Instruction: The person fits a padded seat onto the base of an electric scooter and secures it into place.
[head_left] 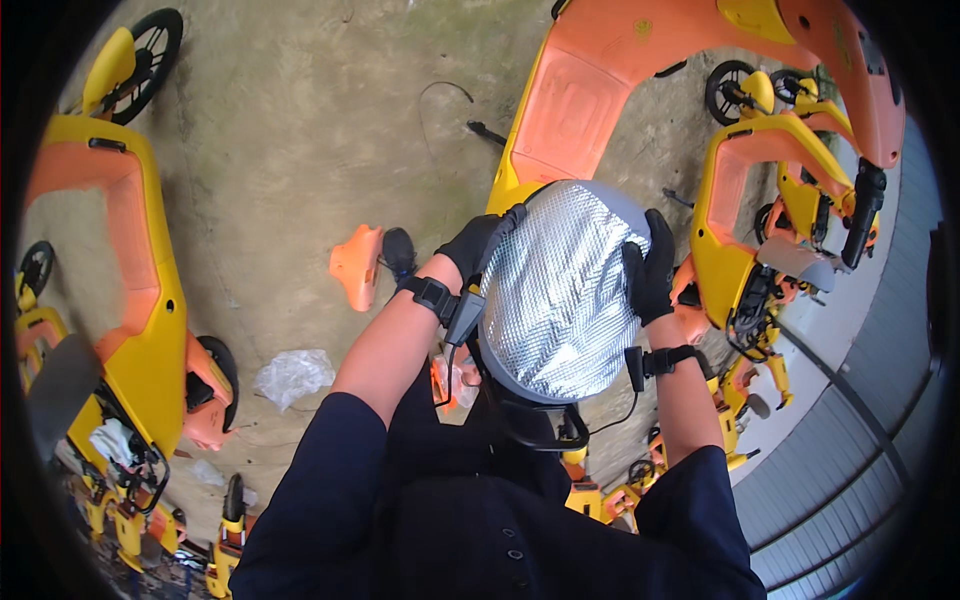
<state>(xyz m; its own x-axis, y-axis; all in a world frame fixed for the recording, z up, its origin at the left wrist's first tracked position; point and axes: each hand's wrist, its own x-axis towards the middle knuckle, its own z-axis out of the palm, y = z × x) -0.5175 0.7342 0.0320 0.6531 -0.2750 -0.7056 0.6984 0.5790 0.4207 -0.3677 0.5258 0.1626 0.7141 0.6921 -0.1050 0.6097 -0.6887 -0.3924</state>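
A bicycle-type saddle wrapped in a quilted silver foil seat cover (pixel 560 300) sits in front of my body, its grey edge (pixel 612 205) showing at the far end. It belongs to an orange and yellow electric bike (pixel 575 110) that stretches away to the upper right. In a black glove, my left hand (pixel 478 243) is closed at the cover's far left edge, its fingertips partly hidden. My right hand (pixel 652 268), also gloved, grips the cover's right edge, thumb on the foil. Below the seat, a black rear rack (pixel 545 435) sticks out toward me.
Another yellow and orange bike (pixel 150 230) stands on the left, more (pixel 730 200) on the right. An orange plastic panel (pixel 356 266) lies on the concrete floor near my shoe (pixel 398 250). Crumpled clear plastic (pixel 294 377) is nearby. A corrugated metal wall (pixel 850 480) bounds the right.
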